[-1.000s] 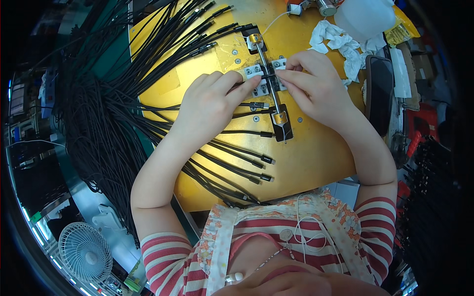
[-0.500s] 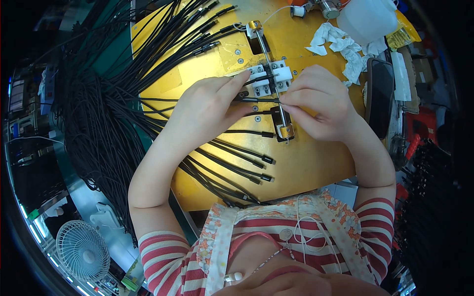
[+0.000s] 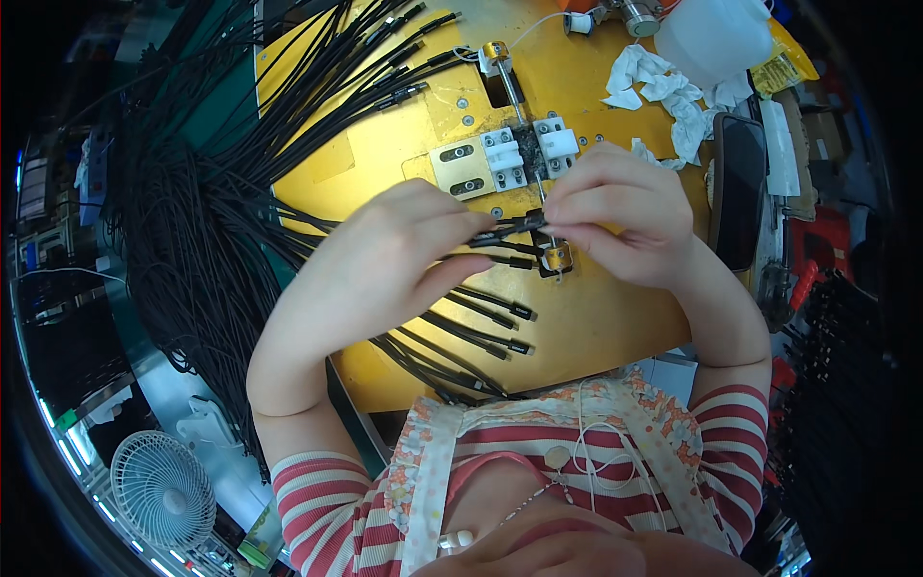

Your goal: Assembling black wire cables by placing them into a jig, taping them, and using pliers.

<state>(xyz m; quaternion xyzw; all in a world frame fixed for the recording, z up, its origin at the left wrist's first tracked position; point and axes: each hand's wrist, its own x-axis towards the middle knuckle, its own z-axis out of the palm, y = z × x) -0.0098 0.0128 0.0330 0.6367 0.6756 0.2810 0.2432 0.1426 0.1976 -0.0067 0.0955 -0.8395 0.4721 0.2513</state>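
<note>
My left hand (image 3: 399, 245) is curled over several black cables on the gold plate, its index fingertip on a cable and its thumb lower down. My right hand (image 3: 620, 212) pinches the end of a black cable (image 3: 527, 222) between thumb and forefinger; the tip is hidden by the fingers. Just beyond the hands is a fixture with a left white block (image 3: 502, 159) and a right white block (image 3: 558, 144), a dark gap between them. A thin metal rod (image 3: 512, 91) runs through there, with a brass end piece (image 3: 557, 257) near my right hand.
Loose cable ends (image 3: 490, 332) fan over the gold plate (image 3: 596, 317) in front of me. A big bundle of black cables (image 3: 192, 250) hangs at the left. Crumpled white tissue (image 3: 663, 87), a white container (image 3: 716, 38) and a dark phone (image 3: 738, 192) lie at the right.
Both hands have moved nearer to me, away from the white blocks. The black cable that lay across the blocks is out of them, and the fixture's left part is uncovered.
</note>
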